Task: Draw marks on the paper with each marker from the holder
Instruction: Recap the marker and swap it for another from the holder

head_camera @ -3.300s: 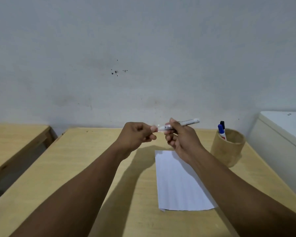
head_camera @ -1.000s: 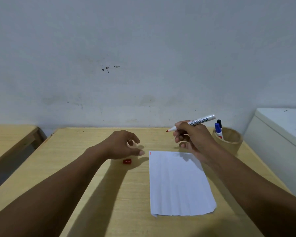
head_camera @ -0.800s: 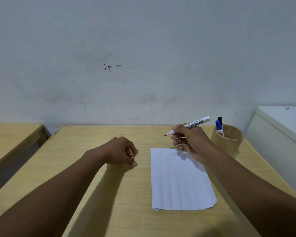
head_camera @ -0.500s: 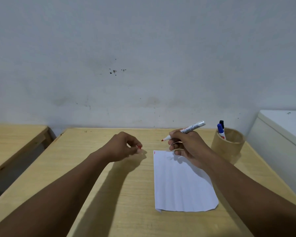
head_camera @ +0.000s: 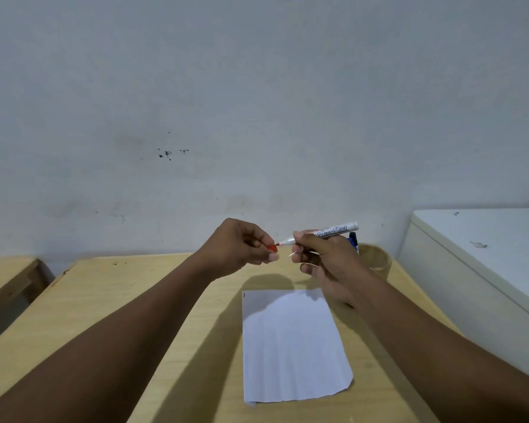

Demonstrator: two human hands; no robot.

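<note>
My right hand (head_camera: 324, 257) grips red whiteboard marker (head_camera: 319, 234) mid-barrel, raised above tabletop (head_camera: 135, 300). Long axis near level, running left-right, nib aimed left. My left hand (head_camera: 242, 248) pinches red cap (head_camera: 272, 248), mouth just off nib, nearly in line. Looks like recapping: cap needs short push rightward along barrel. Paper (head_camera: 290, 346) lies below hands, small red mark (head_camera: 244, 295) at far-left corner. Holder (head_camera: 376, 261) behind right hand, blue marker (head_camera: 353, 238) in it.
</note>
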